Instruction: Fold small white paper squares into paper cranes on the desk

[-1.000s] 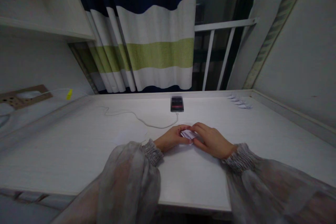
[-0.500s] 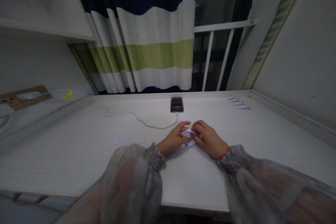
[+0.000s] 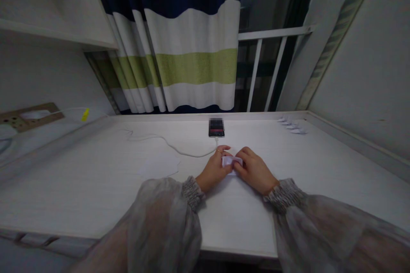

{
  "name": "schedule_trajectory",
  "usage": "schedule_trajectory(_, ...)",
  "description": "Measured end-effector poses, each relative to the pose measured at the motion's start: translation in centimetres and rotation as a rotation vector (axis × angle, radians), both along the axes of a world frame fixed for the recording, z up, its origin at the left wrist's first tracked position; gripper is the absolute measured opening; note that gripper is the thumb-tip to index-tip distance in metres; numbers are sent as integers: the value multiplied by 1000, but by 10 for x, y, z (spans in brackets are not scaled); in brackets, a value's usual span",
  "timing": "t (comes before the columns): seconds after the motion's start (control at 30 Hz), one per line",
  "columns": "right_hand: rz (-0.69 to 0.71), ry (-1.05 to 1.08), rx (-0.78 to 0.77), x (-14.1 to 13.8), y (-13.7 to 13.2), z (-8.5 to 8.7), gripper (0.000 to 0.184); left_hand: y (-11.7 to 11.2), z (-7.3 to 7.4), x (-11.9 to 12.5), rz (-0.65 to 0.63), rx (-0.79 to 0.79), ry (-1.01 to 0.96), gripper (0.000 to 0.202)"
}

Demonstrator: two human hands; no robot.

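Note:
A small piece of folded white paper (image 3: 228,160) is pinched between my two hands, low over the middle of the desk. My left hand (image 3: 214,168) grips its left side, thumb on the near face and a ring on one finger. From the other side my right hand (image 3: 255,170) holds the paper with thumb and bent fingers. Both thumbs press near its centre, and the fingers cover its far side. On the desk to the left lie flat white sheets of paper (image 3: 159,166).
A phone (image 3: 216,127) lies behind my hands, with a white cable (image 3: 179,152) running left from it. Several small folded paper pieces (image 3: 292,126) sit in a row at the back right. A power strip (image 3: 32,117) is at the left wall, a curtain (image 3: 195,34) behind the desk.
The paper has turned from a tilted, pointed shape to a level band facing me. My left hand has shifted slightly right; the right hand stays nearly in place.

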State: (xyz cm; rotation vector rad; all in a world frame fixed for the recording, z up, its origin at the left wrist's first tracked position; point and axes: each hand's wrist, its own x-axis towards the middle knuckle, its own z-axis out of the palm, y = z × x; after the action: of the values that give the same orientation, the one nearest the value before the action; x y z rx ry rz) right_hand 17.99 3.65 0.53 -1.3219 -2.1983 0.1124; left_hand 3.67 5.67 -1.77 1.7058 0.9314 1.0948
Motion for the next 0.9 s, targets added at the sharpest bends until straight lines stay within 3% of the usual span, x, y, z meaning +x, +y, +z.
schedule_trajectory(0.13,22,78,35,1,1,-2,8,-1,2,0,-5,56,104,51)
schedule_trajectory(0.23,30,23,27,0,0,1,10,-2,4,1,-24,37,116,53)
schedule_trajectory(0.47,-86,-86,-4,-1,-4,8,17,-4,6,3,20,-51,80,41)
schedule_trajectory(0.63,-151,-10,3,-1,-3,7,21,-5,9,4,127,16,148,30)
schedule_trajectory(0.9,-108,116,1,0,-1,4,23,-5,11,4,111,76,164,19)
